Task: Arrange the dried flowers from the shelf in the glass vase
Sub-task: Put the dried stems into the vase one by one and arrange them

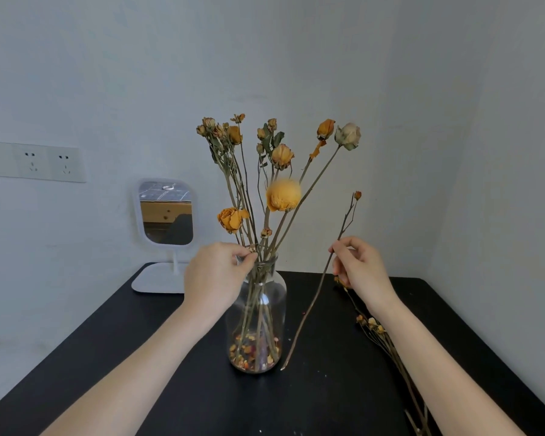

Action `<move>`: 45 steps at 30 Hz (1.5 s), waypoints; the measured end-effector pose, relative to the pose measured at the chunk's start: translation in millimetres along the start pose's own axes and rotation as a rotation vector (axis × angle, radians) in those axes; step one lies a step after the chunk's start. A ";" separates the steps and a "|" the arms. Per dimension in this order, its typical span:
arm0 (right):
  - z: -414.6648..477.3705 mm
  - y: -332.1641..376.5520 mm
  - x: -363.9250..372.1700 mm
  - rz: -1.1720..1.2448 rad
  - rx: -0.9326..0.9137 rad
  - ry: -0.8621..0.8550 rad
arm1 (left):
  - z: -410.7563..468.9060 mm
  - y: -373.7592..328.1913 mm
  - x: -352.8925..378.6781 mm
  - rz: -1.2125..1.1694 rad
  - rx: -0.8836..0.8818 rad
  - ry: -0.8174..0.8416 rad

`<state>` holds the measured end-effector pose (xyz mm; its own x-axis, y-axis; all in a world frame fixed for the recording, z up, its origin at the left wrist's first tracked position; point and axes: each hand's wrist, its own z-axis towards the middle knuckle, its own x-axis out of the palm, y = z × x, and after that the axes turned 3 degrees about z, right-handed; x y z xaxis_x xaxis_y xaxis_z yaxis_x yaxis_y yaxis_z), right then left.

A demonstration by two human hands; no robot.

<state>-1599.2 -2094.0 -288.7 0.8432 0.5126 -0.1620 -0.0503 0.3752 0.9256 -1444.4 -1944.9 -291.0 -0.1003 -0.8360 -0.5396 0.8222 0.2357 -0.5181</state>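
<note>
Currently the glass vase (277, 298) stands mid-bench (170, 388), loose petals in its bottom, w/ dried flowers (283, 195) upright in it. L hand (216, 278) is curled at the vase mouth, fingertips pinching stems there. R hand (359, 265) pinches a thin single stem (315, 297), small bud on top, tilted; its lower end is by the bench just right of the vase, outside it. More loose stems (387, 344) lie on the bench by the R forearm. Small mirror (166, 212) back left, wall sockets (33, 162) beyond.
</note>
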 end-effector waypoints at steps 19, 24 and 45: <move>-13.5 65.4 6.2 0.254 -0.576 -0.111 | 4.9 38.7 42.3 -0.530 -0.275 0.406; -8.9 78.4 9.3 0.209 -0.719 -0.196 | 7.0 35.6 54.0 -0.532 -0.293 0.352; 10.4 58.0 60.7 -0.603 -0.634 -0.100 | 5.9 41.4 63.7 -0.545 -0.268 0.327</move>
<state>-1545.4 -2049.2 -241.3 0.8635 0.0298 -0.5035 0.1560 0.9335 0.3229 -1413.5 -1991.3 -342.9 -0.6586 -0.6874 -0.3061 0.4439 -0.0264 -0.8957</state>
